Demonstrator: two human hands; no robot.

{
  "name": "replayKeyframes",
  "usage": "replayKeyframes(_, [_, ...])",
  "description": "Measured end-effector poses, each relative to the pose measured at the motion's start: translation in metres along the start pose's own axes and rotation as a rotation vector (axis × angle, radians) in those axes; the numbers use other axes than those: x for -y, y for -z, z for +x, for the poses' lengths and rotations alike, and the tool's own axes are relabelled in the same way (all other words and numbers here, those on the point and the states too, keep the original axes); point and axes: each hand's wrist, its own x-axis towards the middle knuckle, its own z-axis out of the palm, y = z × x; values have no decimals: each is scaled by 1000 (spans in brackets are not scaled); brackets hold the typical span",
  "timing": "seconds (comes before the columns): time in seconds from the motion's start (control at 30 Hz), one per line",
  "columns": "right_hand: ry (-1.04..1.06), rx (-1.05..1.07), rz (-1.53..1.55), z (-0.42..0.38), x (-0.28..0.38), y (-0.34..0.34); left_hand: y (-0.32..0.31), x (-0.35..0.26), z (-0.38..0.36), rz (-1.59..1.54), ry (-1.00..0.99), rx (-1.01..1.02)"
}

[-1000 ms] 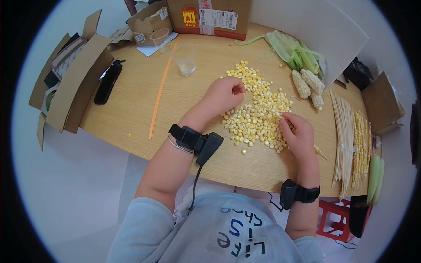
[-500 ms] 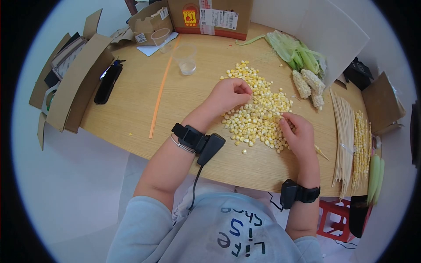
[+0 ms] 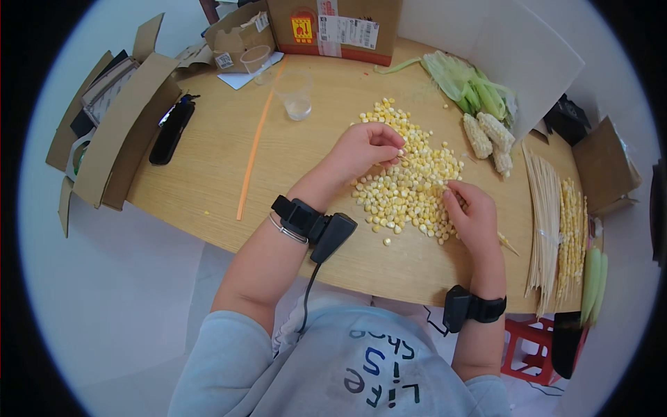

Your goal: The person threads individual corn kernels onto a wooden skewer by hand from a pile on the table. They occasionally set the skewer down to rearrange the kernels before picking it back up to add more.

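A wide heap of loose yellow corn kernels (image 3: 410, 191) lies on the wooden table between my two hands. Over the heap's left side, my left hand (image 3: 365, 151) is closed in a pinch, with what looks like a corn kernel at its fingertips. My right hand (image 3: 474, 214) is closed at the heap's right edge, thumb against the forefinger. From behind it sticks out the pointed end of a thin skewer (image 3: 509, 244); the rest is mostly hidden by the fingers.
To the right lie a bundle of bare skewers (image 3: 543, 229), skewers threaded with kernels (image 3: 571, 240) and green corn ears (image 3: 593, 285). Stripped cobs (image 3: 496, 132) and husks (image 3: 465, 80) sit at the back right. A clear cup (image 3: 297, 105) and an open carton (image 3: 121, 132) stand left.
My left hand has shifted slightly to the right, its fingertips closing over the heap. My right hand stays nearly still.
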Motion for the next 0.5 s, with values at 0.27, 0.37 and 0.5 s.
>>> replayKeyframes(0.27, [-21,14,10,0,2,1,0,-4,-2,-42,21,-10])
replayKeyframes(0.37, [-7,14,-9,0,1,1,-1,-4,-2,-37,28,-14])
replayKeyframes(0.5, [-4,12,-11,0,1,1,-1,-6,-3,-35,26,-20])
